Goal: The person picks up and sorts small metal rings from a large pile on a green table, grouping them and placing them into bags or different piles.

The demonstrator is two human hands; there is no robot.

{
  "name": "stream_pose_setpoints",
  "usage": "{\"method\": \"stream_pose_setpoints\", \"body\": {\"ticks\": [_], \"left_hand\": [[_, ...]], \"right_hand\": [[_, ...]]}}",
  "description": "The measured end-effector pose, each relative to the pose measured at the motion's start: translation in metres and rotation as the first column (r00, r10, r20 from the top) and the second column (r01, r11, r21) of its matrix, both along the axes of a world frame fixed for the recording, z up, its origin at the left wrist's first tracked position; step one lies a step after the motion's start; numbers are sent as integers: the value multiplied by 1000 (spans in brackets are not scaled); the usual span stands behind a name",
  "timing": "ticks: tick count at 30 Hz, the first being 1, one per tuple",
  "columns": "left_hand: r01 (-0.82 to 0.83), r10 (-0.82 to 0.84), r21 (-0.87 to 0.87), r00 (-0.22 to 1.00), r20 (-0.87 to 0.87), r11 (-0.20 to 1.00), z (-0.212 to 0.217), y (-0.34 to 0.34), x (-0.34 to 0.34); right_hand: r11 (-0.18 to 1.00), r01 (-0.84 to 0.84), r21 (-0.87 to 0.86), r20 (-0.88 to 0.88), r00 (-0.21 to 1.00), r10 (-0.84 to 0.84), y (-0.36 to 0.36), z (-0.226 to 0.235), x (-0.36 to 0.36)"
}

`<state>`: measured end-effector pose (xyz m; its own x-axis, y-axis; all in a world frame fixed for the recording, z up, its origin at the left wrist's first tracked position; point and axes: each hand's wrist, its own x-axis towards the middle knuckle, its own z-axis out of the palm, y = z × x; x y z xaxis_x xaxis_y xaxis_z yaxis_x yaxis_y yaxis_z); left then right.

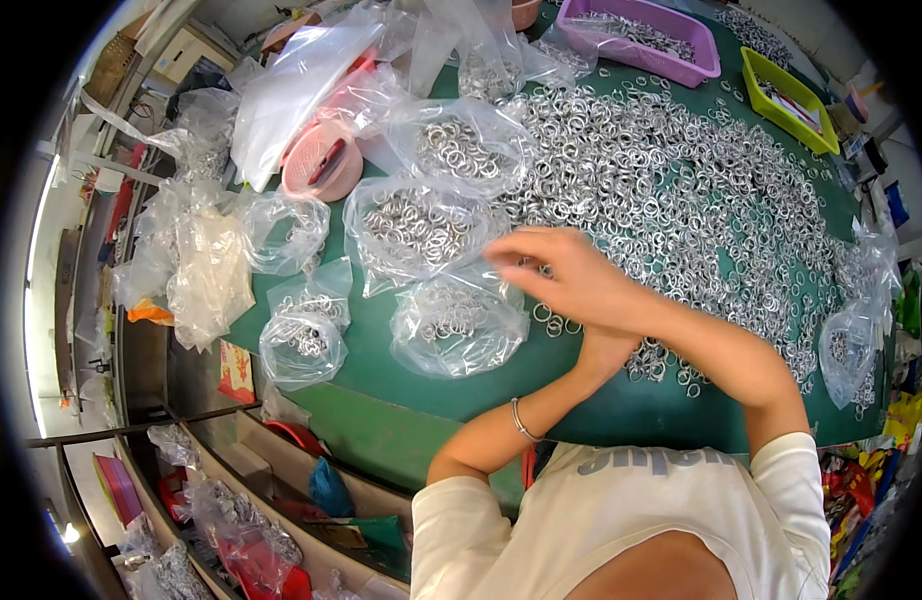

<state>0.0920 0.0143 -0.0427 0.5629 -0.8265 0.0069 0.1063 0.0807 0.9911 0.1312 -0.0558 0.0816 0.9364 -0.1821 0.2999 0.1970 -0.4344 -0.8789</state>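
Note:
My right hand [553,268] reaches across to the left, its fingers stretched out and the thumb apart from them, with nothing visible between. Its fingertips are beside a clear plastic bag of metal rings [418,228]. My left hand [609,345], with a bracelet on the wrist, lies under my right forearm at the edge of a wide spread of loose silver rings [671,180]; its fingers are hidden. Another clear bag of rings [459,322] lies just left of my hands, and a further bag [461,150] is behind.
On the green table [371,365] are a small bag of rings [306,335], a pink basket [323,165] with a red-and-dark tool, a purple basket [636,40] of rings and a yellow-green basket [789,100]. A filled bag [843,345] lies at the right. Open drawers [271,470] stand below left.

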Motion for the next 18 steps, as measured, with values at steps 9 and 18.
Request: {"method": "stream_pose_setpoints", "body": {"ticks": [9, 18], "left_hand": [[70, -213, -201, 375, -902, 977, 37, -12, 34], [80, -92, -77, 209, -974, 994, 53, 11, 31]], "right_hand": [[779, 460, 425, -178, 887, -426, -41, -19, -139], [838, 481, 256, -262, 869, -419, -13, -46, -187]]}}
